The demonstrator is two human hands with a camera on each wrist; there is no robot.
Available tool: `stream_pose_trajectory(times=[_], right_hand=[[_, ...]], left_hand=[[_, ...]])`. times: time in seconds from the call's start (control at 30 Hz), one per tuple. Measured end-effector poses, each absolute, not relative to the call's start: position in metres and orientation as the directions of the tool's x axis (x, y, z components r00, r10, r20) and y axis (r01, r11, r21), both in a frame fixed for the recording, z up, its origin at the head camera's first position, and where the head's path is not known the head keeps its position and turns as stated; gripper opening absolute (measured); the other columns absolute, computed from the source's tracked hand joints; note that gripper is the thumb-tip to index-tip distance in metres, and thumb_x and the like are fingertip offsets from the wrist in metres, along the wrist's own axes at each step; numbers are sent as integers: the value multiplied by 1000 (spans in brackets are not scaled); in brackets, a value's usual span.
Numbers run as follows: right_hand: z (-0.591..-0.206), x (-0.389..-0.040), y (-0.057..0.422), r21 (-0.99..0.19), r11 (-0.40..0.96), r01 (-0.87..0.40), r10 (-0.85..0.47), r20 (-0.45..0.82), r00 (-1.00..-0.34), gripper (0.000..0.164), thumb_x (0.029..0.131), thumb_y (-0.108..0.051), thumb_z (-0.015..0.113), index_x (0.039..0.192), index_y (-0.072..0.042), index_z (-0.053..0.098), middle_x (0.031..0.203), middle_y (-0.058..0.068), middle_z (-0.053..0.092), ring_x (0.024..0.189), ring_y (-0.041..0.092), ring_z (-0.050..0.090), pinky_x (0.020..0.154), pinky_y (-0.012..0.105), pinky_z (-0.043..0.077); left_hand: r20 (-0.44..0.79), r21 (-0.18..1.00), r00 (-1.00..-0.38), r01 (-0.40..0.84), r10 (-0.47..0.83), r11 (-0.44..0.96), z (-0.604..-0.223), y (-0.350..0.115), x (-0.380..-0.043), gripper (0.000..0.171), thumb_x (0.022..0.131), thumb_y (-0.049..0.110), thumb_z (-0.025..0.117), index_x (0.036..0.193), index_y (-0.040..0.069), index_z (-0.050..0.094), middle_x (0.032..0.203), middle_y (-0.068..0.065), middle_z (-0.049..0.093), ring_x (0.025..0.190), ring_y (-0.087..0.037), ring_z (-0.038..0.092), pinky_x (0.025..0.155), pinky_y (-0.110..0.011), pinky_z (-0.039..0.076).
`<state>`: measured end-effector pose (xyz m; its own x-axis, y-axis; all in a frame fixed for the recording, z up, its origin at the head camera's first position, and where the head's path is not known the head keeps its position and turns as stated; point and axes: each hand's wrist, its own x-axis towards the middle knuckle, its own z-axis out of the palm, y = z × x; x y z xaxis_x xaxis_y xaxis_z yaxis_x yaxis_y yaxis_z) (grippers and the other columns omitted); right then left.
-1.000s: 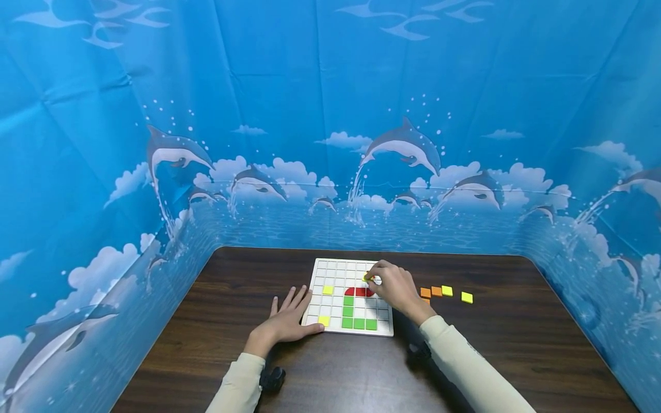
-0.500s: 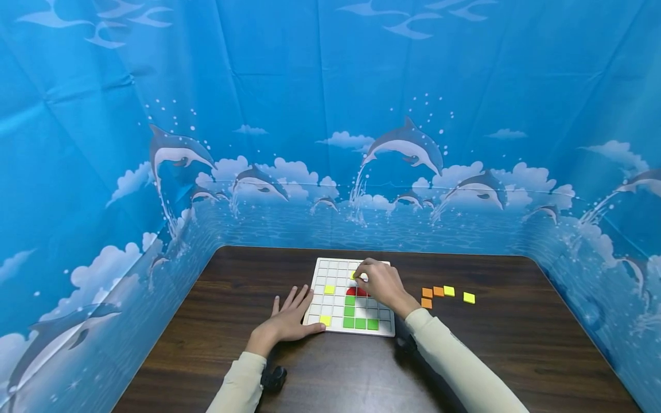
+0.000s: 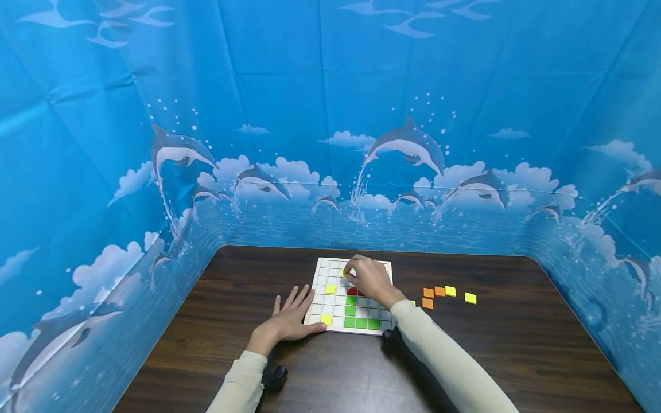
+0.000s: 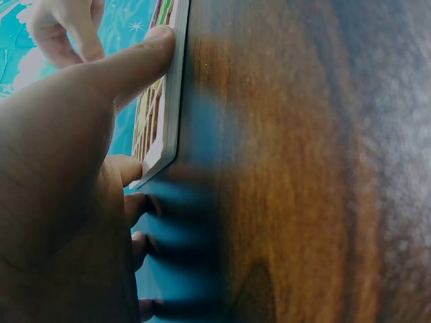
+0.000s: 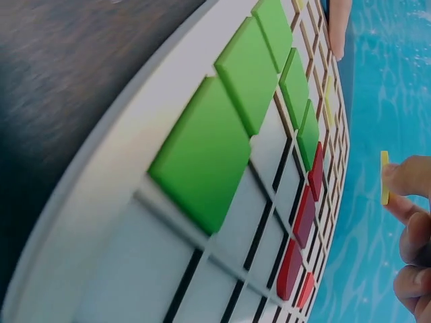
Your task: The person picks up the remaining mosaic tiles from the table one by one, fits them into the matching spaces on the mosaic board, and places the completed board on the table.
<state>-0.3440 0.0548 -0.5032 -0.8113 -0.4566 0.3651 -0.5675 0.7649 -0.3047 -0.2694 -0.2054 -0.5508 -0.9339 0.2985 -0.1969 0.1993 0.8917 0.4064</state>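
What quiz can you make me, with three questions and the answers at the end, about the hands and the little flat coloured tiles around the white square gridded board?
1. Pick one. Which hand pinches the thin yellow square tile?
A) left
B) right
C) neither

2. True or false? The small orange square tiles lie on the dark brown wood-grain table, off the white square gridded board.

3. Count. How many flat green square tiles can you see on the board?

Key:
1. B, the right hand.
2. True; they lie to the right of the board.
3. Five.
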Motion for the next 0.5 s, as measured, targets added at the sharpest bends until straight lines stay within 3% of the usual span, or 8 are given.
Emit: stream_pose_trajectory(times=[0.23, 0.5], right_hand=[[-506, -355, 41, -283, 785, -551, -449, 352, -821, 7, 97, -21, 80, 103, -20, 84, 118, 2, 78, 69, 14, 68, 52, 25, 47], [-508, -363, 29, -256, 804, -536, -450, 327, -831, 9, 99, -23, 79, 106, -21, 84, 120, 1, 78, 80, 16, 74, 57, 29, 55]], left_hand=[[-206, 405, -926, 213, 316, 889, -531, -201, -262, 107, 95, 75, 61, 172, 14, 21, 181, -10, 12, 168, -38, 5, 128, -74, -2], [-164, 423, -935, 220, 313, 879, -548, -205, -266, 115, 88, 88, 56, 172, 18, 21, 181, -7, 12, 168, -36, 4, 127, -74, -5]])
